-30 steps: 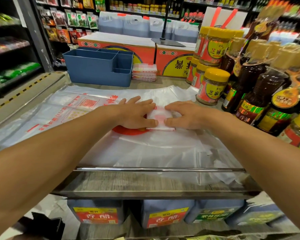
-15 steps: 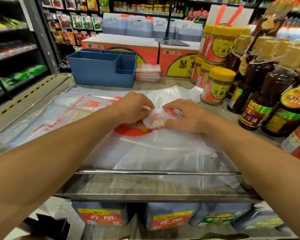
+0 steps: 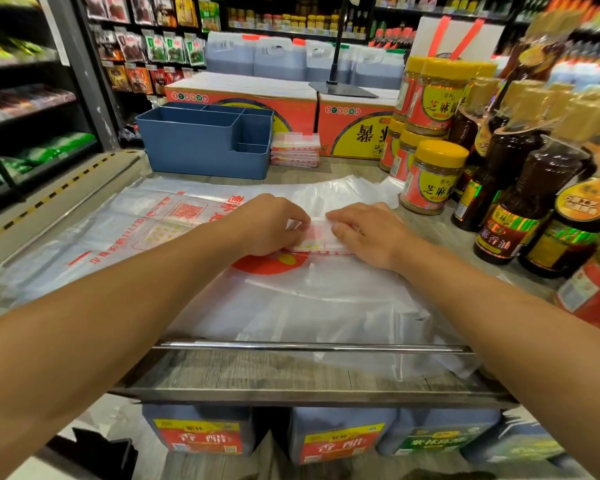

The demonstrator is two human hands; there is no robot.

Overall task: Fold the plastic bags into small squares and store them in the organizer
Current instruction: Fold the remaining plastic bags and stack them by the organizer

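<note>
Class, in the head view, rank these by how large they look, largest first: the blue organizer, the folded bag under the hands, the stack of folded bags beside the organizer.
1. Blue organizer.
2. and 3. Folded bag and stack look alike; hands hide part of the bag, so unranked.

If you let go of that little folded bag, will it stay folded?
Probably not: the folded plastic bag looks thin and springy, and both the left hand and right hand are holding it down. It likely weighs almost nothing and slides easily on the flat bags beneath.
</note>
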